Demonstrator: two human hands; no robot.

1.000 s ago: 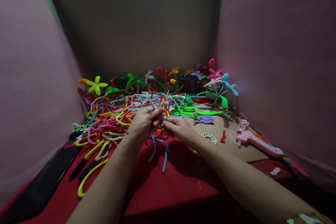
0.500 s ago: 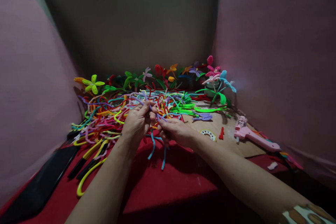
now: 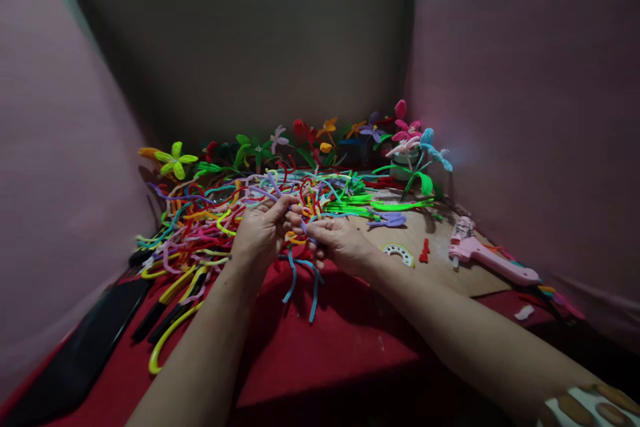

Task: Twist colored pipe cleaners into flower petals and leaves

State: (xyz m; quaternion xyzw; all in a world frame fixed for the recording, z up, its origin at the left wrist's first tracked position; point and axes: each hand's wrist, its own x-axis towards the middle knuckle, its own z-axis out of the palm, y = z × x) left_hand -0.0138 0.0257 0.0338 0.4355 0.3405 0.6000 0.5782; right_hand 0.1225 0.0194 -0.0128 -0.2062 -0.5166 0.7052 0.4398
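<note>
My left hand (image 3: 261, 232) and my right hand (image 3: 336, 242) meet over a red cloth (image 3: 320, 347), fingers pinched together on a lilac pipe cleaner (image 3: 274, 185) whose ends stick up between them. A light blue pipe cleaner (image 3: 300, 277) lies bent on the cloth right under my hands. Just beyond them spreads a tangled pile of coloured pipe cleaners (image 3: 210, 220).
Finished pipe-cleaner flowers (image 3: 400, 140) line the back by the cardboard wall. A pink glue gun (image 3: 487, 260) lies on a brown board (image 3: 440, 260) at the right, near a purple flower (image 3: 387, 220) and a small white ring (image 3: 399, 253). Black tools (image 3: 150, 320) lie at the left.
My hands have shifted slightly left and closer together, and the lilac pipe cleaner has been turned between my fingers. The view has moved a little.
</note>
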